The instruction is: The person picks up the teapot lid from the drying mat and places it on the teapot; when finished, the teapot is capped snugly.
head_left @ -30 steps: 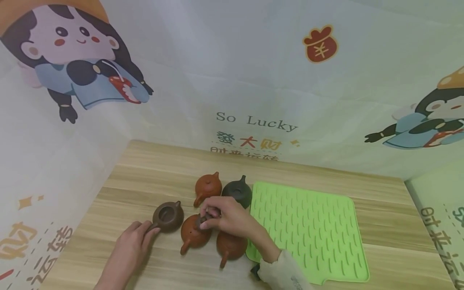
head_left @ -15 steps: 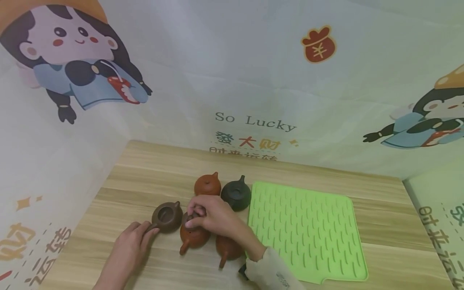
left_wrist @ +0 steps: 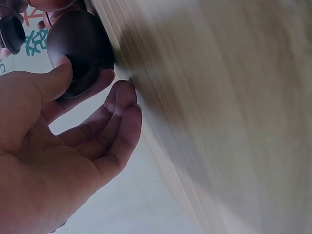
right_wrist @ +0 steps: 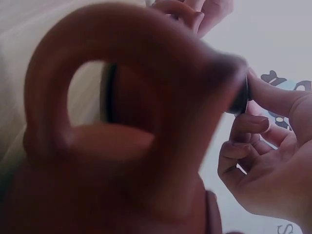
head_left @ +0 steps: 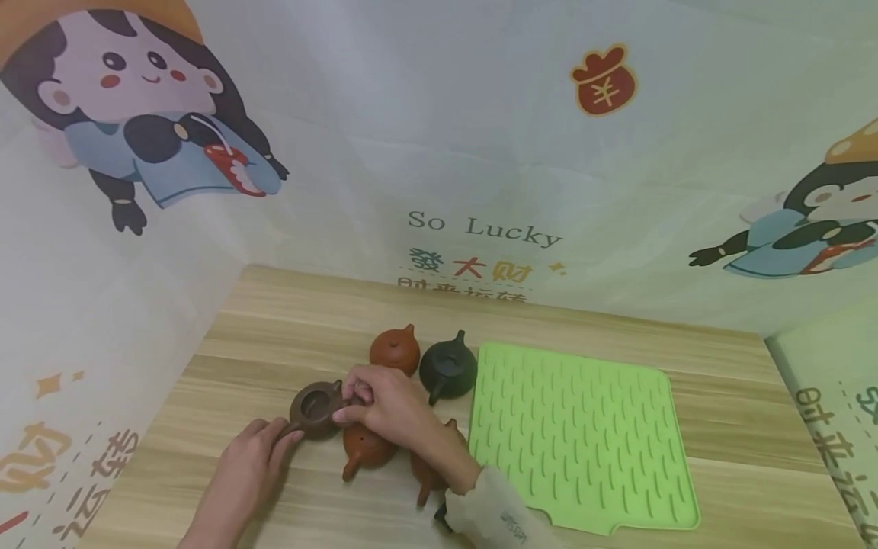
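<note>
A dark brown teapot (head_left: 322,432) with its round mouth uncovered stands on the wooden table, left of the other pots. My left hand (head_left: 248,465) pinches its handle between thumb and index finger, the other fingers curling loosely below in the left wrist view. In my right hand (head_left: 398,412) is a small dark teapot lid (left_wrist: 12,34), pinched by the fingertips beside the brown pot's spout. That hand is over an orange-brown teapot (head_left: 366,448), hiding part of it. A second orange-brown teapot (head_left: 424,476) lies partly behind my right wrist.
Behind the right hand stand another orange-brown teapot (head_left: 394,351) and a black teapot (head_left: 449,370). A green ribbed mat (head_left: 583,435) lies to the right on the table (head_left: 741,396). A printed cloth backdrop (head_left: 480,152) rises behind the table.
My right hand has moved left with the lid, from over the middle orange-brown teapot to the edge of the brown one. The left hand stays on the handle.
</note>
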Available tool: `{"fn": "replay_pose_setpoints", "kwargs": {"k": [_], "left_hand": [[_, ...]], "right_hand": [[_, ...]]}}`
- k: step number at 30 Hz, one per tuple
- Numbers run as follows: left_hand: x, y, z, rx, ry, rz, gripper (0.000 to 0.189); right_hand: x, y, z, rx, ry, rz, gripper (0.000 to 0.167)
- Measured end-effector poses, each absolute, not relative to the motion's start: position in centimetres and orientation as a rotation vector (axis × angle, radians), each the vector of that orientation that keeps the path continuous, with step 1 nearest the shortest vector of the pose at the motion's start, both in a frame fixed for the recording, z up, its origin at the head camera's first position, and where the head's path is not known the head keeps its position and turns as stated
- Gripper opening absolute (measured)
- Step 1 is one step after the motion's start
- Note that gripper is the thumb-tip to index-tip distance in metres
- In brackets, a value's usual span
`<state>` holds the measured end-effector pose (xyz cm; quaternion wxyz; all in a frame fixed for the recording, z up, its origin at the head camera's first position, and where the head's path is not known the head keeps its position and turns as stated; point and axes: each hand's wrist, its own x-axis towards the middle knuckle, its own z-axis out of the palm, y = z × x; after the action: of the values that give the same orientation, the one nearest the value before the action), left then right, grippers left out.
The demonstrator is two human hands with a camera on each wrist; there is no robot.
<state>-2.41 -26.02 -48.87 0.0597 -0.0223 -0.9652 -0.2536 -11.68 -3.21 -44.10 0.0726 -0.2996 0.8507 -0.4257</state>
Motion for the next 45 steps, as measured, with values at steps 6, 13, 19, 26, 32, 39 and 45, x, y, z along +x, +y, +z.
{"fn": "replay_pose_setpoints", "kwargs": {"k": [6,13,19,26,32,39,45], "left_hand": [[-2.4,-25.9,-48.6,-0.075,-2.922,-0.757,0.009],[-2.6,-26.3,-49.6,-0.113,-2.884,-0.747,0.009],[-2.9,-26.8,-51.2,-0.166,-2.806,-0.722,0.012],[-2.5,-26.1,-49.0,-0.116,-2.899,-0.762,0.010],[-2.5,-26.1,-48.8,-0.096,-2.932,-0.772,0.011],[-2.8,-27.4,-52.0,-0.153,-2.836,-0.765,0.013],[-2.7,-27.3,-51.7,-0.150,-2.847,-0.776,0.010]], "right_hand": [[-12.1,-3.9,-45.2,-0.950,2.581,-1.300,0.026],[-13.9,-5.6,-50.2,-0.939,2.654,-1.250,0.029],[-14.0,-6.2,-50.1,-0.887,2.692,-1.187,0.031],[-12.4,-6.5,-45.1,-0.792,2.667,-1.049,0.026],[-12.6,-7.3,-45.5,-0.787,2.688,-0.937,0.029],[-14.3,-8.6,-51.0,-0.774,2.774,-0.860,0.033],[-13.9,-8.7,-49.5,-0.762,2.764,-0.826,0.033]]}}
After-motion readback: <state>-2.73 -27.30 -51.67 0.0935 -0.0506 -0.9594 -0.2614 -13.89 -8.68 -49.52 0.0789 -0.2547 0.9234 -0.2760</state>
